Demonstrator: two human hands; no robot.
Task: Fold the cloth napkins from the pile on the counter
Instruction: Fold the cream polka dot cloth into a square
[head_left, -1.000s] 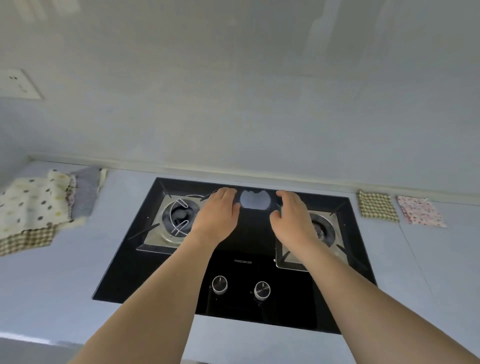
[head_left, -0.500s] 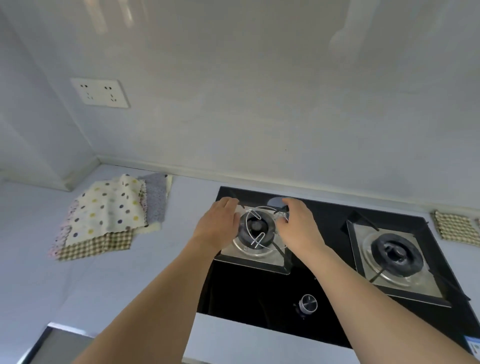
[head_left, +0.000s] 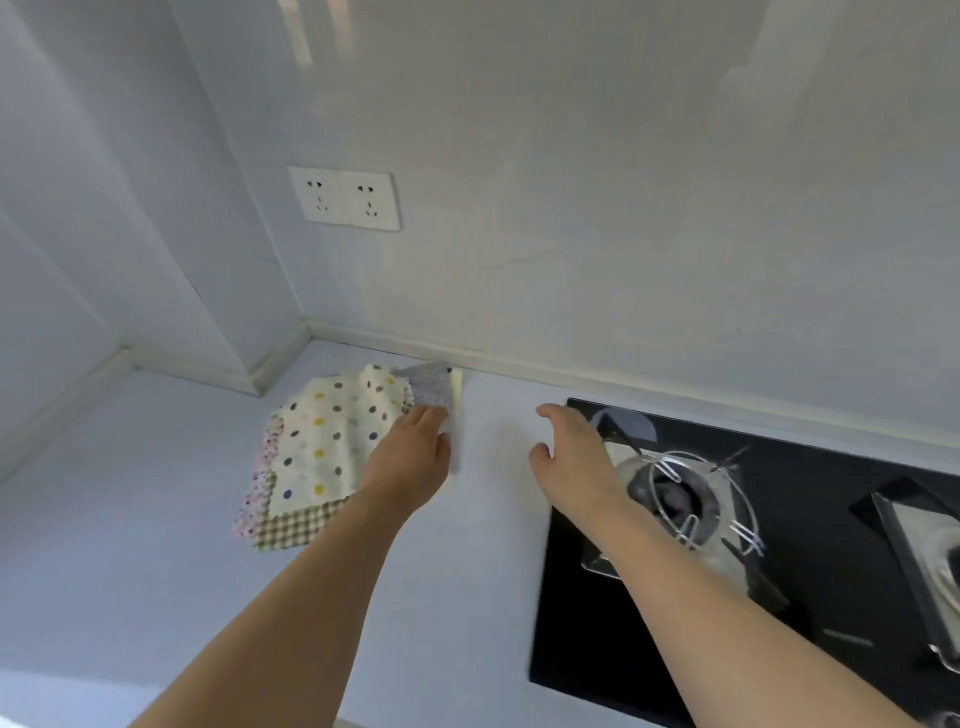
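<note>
Head view is showing a pale wall (head_left: 597, 182) filling the upper half, with a pale counter (head_left: 130, 519) lying beneath it from 9 o'clock round to 6 o'clock. A black glass hob (head_left: 649, 634) is sitting at 4 o'clock on the counter, carrying a steel burner tray with a wire pot ring (head_left: 691, 499) near its left edge; a second burner (head_left: 930, 551) is showing at the right border, cut off by the frame.

The pile of cloth napkins (head_left: 311, 457) is lying on the counter at about 9 o'clock from the frame's middle, close to the corner of the wall. A cream napkin with coloured dots (head_left: 327, 436) is lying on top; a checked one (head_left: 296, 527) and a pink flowered one (head_left: 254, 493) are peeking out at the pile's 7 o'clock side, and a grey one (head_left: 431, 384) is showing at its 1 o'clock corner.

The left hand (head_left: 410, 462) is resting on the right edge of the pile, fingers pointing toward 12 o'clock — whether they are pinching any cloth I cannot tell, since the back of the hand is hiding them. The right hand (head_left: 571, 457) is hovering over the counter between pile and hob, fingers loosely spread and holding nothing — well apart from the napkins.

A double wall socket (head_left: 345, 197) is sitting at 11 o'clock.
</note>
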